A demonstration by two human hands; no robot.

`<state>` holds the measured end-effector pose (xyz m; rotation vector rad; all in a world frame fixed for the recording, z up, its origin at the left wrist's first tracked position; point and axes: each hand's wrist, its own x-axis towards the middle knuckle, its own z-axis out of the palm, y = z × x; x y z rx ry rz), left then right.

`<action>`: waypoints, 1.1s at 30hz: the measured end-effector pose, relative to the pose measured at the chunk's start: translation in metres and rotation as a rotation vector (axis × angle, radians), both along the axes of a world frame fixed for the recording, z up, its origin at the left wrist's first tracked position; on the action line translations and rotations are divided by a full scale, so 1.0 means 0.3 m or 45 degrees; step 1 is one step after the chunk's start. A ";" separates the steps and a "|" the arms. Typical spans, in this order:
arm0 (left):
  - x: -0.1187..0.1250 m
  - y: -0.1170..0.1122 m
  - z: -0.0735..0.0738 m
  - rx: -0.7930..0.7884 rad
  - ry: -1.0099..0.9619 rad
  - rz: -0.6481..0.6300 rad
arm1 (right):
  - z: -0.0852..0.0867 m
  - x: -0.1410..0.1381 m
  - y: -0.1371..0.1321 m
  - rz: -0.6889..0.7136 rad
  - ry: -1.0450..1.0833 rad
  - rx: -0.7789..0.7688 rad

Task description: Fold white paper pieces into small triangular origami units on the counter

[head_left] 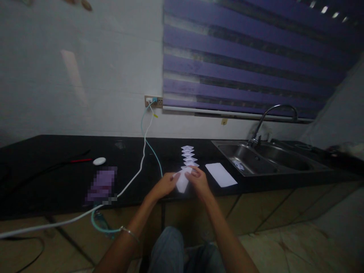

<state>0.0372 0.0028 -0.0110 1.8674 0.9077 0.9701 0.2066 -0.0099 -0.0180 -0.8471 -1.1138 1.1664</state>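
Observation:
A partly folded white sheet of paper (182, 184) is held between my two hands at the counter's front edge. My left hand (166, 185) pinches its left side, thumb on the near face. On the upper right, my right hand (199, 181) grips the same paper with thumb and fingers. Just beyond it, several folded white paper pieces (187, 154) lie in a column running away from me. To the right of my right hand rests a stack of flat white paper (221, 174). My hands partly cover the nearest folded piece.
A steel sink (257, 159) with a curved faucet (260, 121) is at the right. White and teal cables (142, 159) run from a wall outlet (153, 101) across the black counter (68, 185). A white oval object (99, 161) and a blurred purple item (102, 184) lie left.

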 end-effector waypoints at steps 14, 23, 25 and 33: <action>-0.010 0.004 -0.006 -0.005 0.049 -0.041 | -0.001 -0.081 -0.050 -0.473 -0.758 0.557; -0.005 0.005 -0.015 0.082 0.117 0.045 | 0.067 -0.079 -0.067 -0.540 -0.784 0.548; -0.006 0.003 -0.016 0.053 0.123 0.018 | 0.085 -0.059 -0.054 -0.439 -0.822 0.519; -0.009 0.006 -0.018 0.043 0.047 0.039 | 0.128 0.029 -0.027 -0.256 -1.038 0.563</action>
